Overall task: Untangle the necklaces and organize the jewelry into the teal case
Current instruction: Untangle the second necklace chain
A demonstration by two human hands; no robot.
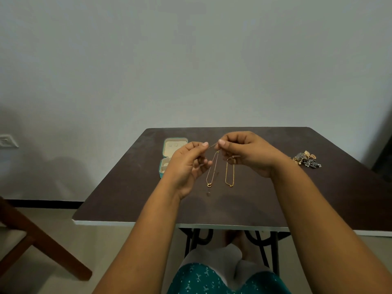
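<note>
Both hands are raised above the dark table [275,200]. My left hand [188,166] and my right hand [246,153] pinch a short stretch of thin gold chain between thumb and forefinger. From there a thin gold necklace [212,172] hangs in a loop with a small clasp at its bottom. A thicker gold chain [229,174] hangs in a second loop from my right hand. The teal case [164,153] lies open at the table's left, partly hidden behind my left hand, showing a cream lining.
A pile of mixed jewelry [307,159] lies at the right of the table. A small dark piece [208,193] sits on the table below the hanging loops. A wooden chair [31,240] stands at the left. My knees are under the table.
</note>
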